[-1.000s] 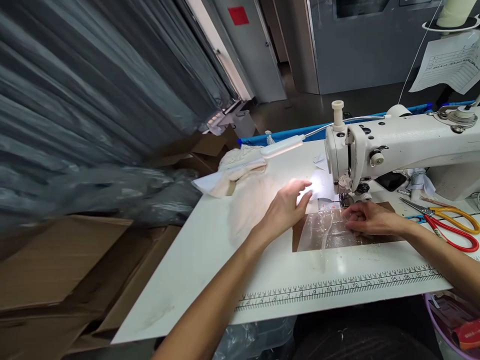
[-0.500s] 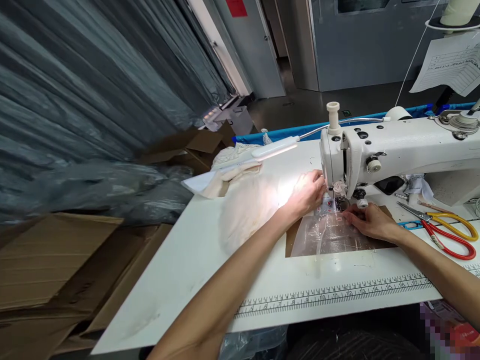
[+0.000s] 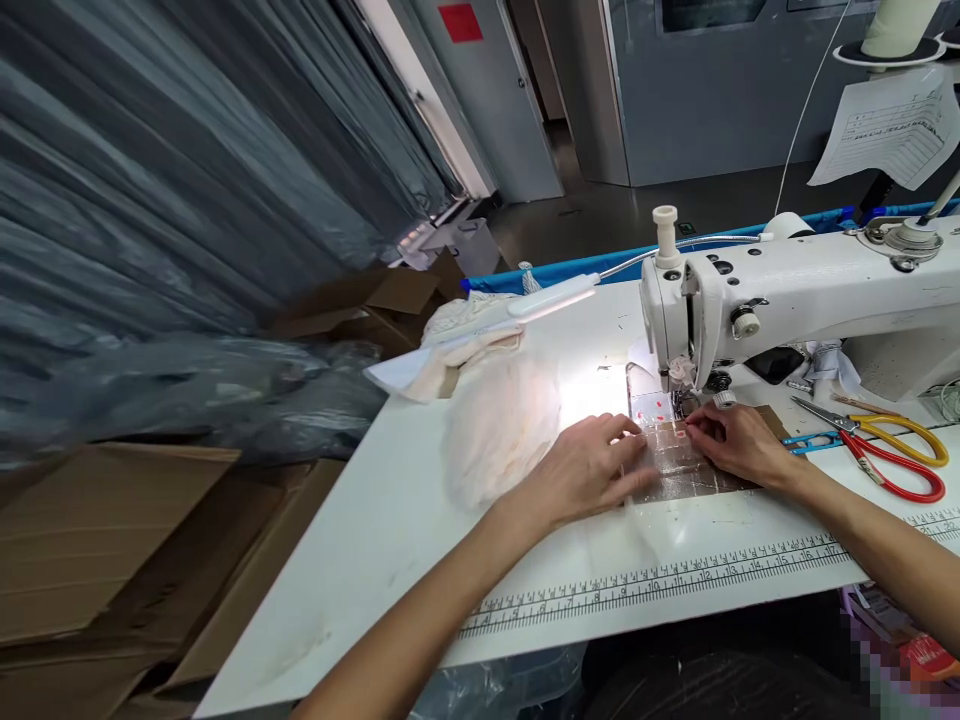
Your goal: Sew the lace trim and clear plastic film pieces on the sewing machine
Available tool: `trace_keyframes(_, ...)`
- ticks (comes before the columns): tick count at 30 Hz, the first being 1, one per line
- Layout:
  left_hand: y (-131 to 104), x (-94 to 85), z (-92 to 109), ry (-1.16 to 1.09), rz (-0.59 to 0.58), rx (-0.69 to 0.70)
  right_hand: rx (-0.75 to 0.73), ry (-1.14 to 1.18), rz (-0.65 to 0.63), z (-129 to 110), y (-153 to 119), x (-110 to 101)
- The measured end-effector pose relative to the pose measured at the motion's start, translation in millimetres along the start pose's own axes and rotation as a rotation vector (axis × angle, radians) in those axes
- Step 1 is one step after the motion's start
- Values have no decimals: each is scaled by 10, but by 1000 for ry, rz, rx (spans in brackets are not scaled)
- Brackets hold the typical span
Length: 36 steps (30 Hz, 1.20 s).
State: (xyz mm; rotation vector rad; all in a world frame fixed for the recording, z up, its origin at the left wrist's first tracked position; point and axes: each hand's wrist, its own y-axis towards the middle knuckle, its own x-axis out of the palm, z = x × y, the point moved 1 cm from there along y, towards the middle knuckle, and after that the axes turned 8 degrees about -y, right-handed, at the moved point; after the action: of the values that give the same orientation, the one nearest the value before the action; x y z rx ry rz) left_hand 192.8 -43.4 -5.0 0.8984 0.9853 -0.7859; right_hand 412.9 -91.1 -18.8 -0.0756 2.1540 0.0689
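Observation:
A white sewing machine (image 3: 795,285) has its needle area just beyond my hands. In front of it, a sheer, see-through piece of fabric (image 3: 679,460) lies over a brown patch on the table. My right hand (image 3: 739,445) is closed, its thumb and fingertips pinching the fabric right of the presser foot (image 3: 684,403). To the left, my left hand (image 3: 592,468) has its fingers apart and extended over the fabric's left edge; whether it presses down I cannot tell. Small red marks show on the metal plate (image 3: 651,405) by the needle.
Scissors with red and yellow handles (image 3: 892,465) and blue thread snips (image 3: 814,441) lie at the right. A pale sheer pile (image 3: 499,430) sits left of my hands under a lamp (image 3: 555,298). A printed ruler (image 3: 660,585) runs along the front edge; cardboard boxes (image 3: 112,540) stand at the left.
My left hand has moved from beside the needle back toward me and opened over the fabric. My right hand stays near the presser foot. The metal plate is now more exposed.

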Motion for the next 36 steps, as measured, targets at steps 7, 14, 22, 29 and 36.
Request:
trace_keyframes(7, 221, 109, -291, -416, -105, 1, 122, 16, 67, 16, 13, -8)
trace_keyframes(14, 213, 206, -339, -456, -17, 2, 23, 42, 50, 59, 2, 9)
trace_keyframes(22, 259, 73, -160, -381, -73, 49, -288, 11, 24, 30, -96, 79)
trace_keyframes(29, 194, 44, -29, -476, -39, -115, -270, 214, -55, -67, -143, 66)
trace_keyframes(36, 94, -122, -68, -642, 85, -404, 109, 700, -590, -184, -145, 97)
